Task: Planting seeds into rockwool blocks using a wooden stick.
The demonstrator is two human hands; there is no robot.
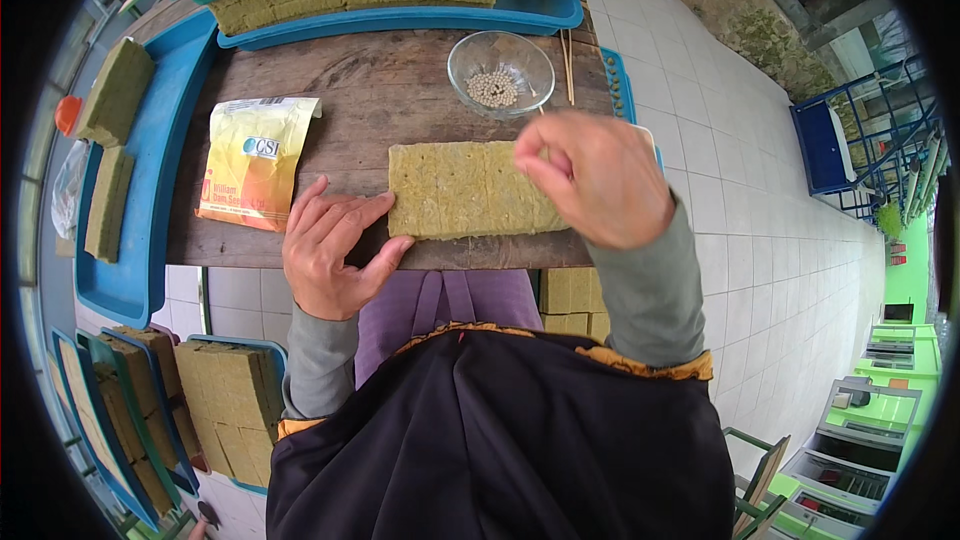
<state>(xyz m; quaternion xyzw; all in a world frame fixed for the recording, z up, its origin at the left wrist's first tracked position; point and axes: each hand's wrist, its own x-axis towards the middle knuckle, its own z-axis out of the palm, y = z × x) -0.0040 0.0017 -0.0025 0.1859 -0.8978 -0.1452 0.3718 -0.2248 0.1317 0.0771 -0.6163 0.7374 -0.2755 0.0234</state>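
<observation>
A flat yellowish-green rockwool slab [457,191] lies on a wooden table near its front edge, with several small holes in its top. My left hand [337,240] rests at the slab's left end, fingers spread, thumb and index fingertip against its edge. Above the slab's right part is my right hand [600,172], slightly blurred, pinching a thin wooden stick [541,111]. Its fingers and wrist hide that end of the slab and most of the stick. Just beyond stands a clear glass bowl [501,75] holding small round pale seeds [491,90].
Left of the slab lies a yellow-orange packet [259,165] bearing writing. Blue trays [184,90] with rockwool blocks [116,94] border the table's left and far sides. Thin sticks [567,67] lie right of the bowl. More stacked blocks [225,405] stand low at the left.
</observation>
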